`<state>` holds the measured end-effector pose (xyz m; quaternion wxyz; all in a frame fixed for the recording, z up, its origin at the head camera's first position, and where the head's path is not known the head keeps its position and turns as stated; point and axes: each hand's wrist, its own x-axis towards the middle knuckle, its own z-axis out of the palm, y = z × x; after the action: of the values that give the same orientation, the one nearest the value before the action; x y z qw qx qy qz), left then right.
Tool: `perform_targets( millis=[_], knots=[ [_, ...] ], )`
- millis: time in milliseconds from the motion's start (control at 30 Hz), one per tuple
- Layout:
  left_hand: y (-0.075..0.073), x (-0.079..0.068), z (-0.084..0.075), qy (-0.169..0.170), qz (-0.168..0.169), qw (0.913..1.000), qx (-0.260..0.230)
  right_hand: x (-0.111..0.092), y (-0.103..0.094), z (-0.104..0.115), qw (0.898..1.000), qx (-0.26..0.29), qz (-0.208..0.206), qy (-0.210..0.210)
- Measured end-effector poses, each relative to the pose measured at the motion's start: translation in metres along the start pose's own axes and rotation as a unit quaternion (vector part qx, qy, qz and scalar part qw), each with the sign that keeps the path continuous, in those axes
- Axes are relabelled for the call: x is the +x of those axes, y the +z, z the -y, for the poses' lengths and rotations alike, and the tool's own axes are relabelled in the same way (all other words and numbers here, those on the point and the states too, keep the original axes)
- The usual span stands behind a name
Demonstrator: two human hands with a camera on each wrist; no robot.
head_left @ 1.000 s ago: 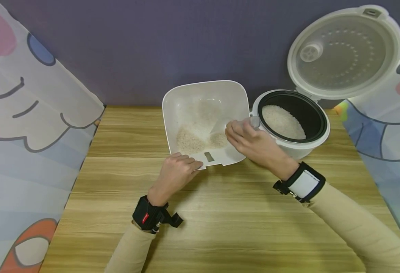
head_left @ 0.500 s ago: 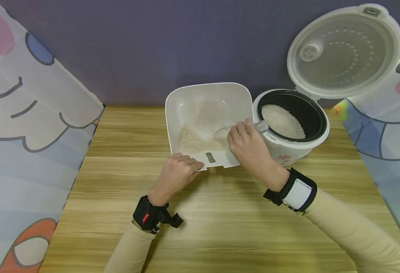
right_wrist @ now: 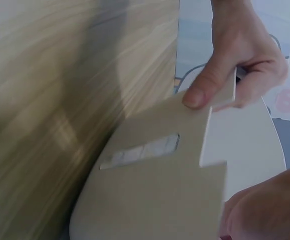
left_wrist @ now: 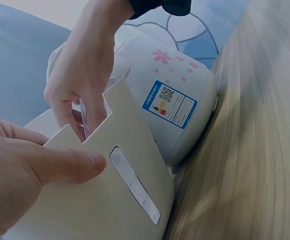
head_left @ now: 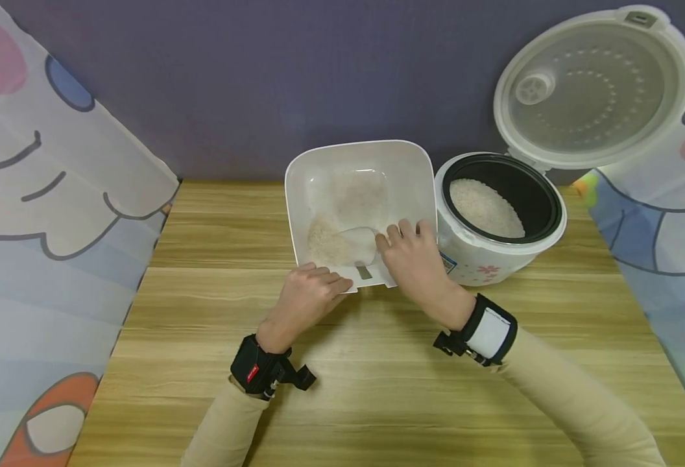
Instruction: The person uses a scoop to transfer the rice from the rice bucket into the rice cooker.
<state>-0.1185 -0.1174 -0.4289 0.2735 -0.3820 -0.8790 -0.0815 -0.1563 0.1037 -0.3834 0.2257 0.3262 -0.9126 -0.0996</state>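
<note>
A white rice bin (head_left: 403,172) stands tilted toward me on the table, with a small heap of rice (head_left: 322,240) at its near left. My left hand (head_left: 307,295) grips the bin's near rim; in the left wrist view its thumb (left_wrist: 79,165) lies on the outer wall beside a narrow window (left_wrist: 134,185). Inside the bin, my right hand (head_left: 415,266) holds a clear scoop (head_left: 361,245), its mouth at the rice. The scoop's handle is hidden under the hand. In the right wrist view the left hand (right_wrist: 240,65) straddles the notched rim.
Right of the bin stands a white rice cooker (head_left: 477,259), its lid (head_left: 593,97) raised. White rice (head_left: 485,207) lies in its dark inner pot (head_left: 532,194). A purple backdrop (head_left: 231,91) rises behind the wooden table (head_left: 342,389), with cartoon-printed cloth (head_left: 74,214) at both sides.
My right hand has moved left and toward me, away from the cooker, bringing the scoop across the bin to the rice heap. The bin has shifted slightly right; my left hand keeps its grip.
</note>
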Motion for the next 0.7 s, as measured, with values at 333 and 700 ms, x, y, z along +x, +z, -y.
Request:
perform_targets(
  millis=[333,700],
  knots=[
    [-0.0017,0.0001,0.0022,0.007,-0.019,0.9998,-0.006,0.0067,0.0054,0.0105,0.999,0.043,0.008,0.019],
    [0.0002,0.0006,0.002,0.012,-0.029,0.9995,-0.005,0.0071,0.0075,0.0055,0.994,0.108,-0.013,0.024]
  ],
)
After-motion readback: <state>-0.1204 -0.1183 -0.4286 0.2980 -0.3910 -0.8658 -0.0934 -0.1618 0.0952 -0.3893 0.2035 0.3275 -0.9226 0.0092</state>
